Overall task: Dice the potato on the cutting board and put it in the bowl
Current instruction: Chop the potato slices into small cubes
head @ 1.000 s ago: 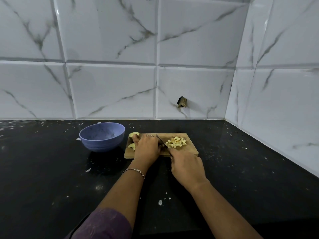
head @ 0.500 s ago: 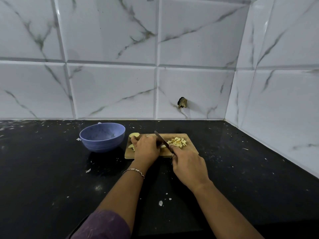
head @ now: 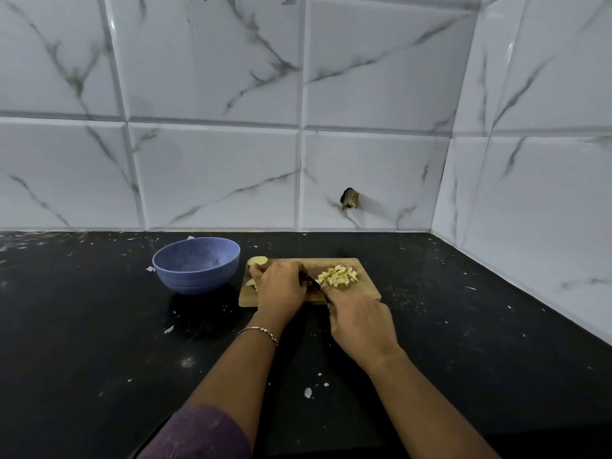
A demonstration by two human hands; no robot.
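The bowl [head: 195, 278] is a soft lavender blue with faint pale speckles inside. My cutting board [head: 367, 289] is light brown wood, and the cubes [head: 337, 277] heaped on it are pale yellow, some edged tan. The potato [head: 258, 260] at the board's far left corner shows creamy yellow flesh. The knife [head: 314, 281] blade looks dark grey. The counter [head: 99, 326] is black, flecked with white specks and smears. The wall tiles [head: 215, 177] are glossy white with grey marble veins. My sleeve [head: 198, 432] is purple; the bracelet [head: 258, 331] on my left wrist is silver.
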